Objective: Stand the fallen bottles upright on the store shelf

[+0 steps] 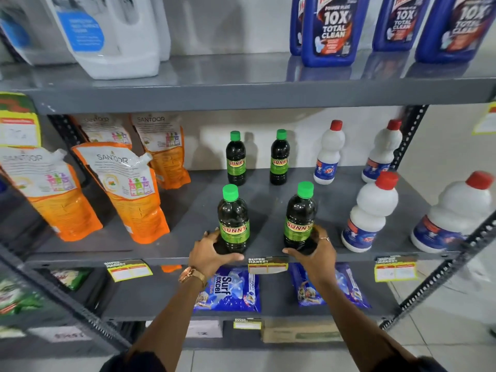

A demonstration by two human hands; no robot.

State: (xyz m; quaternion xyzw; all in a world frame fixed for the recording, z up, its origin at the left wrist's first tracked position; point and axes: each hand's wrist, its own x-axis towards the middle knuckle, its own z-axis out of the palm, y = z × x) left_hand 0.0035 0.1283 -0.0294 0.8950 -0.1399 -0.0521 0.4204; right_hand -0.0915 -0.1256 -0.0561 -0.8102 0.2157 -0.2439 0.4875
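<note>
Two dark bottles with green caps and green SUNNY labels stand upright near the front edge of the middle grey shelf (188,245). My left hand (210,252) wraps the base of the left front bottle (233,218). My right hand (314,251) wraps the base of the right front bottle (300,216). Two more of the same bottles stand upright at the back, one on the left (235,158) and one on the right (279,157). No bottle lies on its side in view.
Orange Santoor refill pouches (128,191) lean at the shelf's left. White bottles with red caps (370,210) stand at the right. Blue cleaner bottles (330,30) and white jugs (112,36) fill the shelf above. Blue detergent packs (230,291) lie on the shelf below.
</note>
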